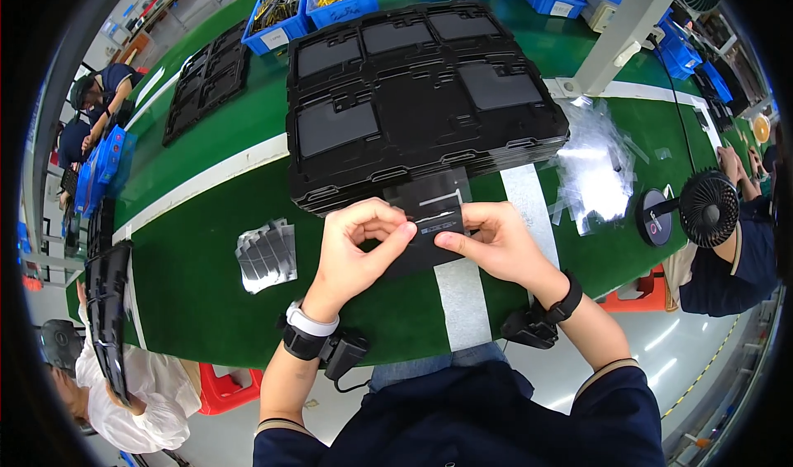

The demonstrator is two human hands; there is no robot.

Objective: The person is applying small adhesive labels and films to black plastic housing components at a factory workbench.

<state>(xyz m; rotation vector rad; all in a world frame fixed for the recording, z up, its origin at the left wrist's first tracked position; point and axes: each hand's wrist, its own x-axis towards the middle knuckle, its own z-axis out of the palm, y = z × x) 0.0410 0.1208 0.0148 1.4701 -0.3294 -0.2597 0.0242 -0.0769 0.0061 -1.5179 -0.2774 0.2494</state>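
Observation:
Between my hands is a thin dark rectangular panel (417, 254), held just in front of a stack of black plastic trays (413, 107). Along its upper part run a pale strip and small markings, with a glossy see-through film edge beyond them. My left hand (351, 248) is closed, thumb and forefinger pinched at the panel's upper left; whether they grip the panel or its film cannot be made out. My right hand (505, 245) grips the right side, its thumb on the face and the other fingers partly hidden. Flat dark grey panels (337, 126) lie in several tray pockets.
Left of my hands lies a small pile of grey film pieces (267, 256). Clear film sheets (595, 165) are heaped at the right, near a black fan (709, 208) and a metal post (621, 33). Blue bins (343, 0) stand behind the trays. Other people sit at both sides.

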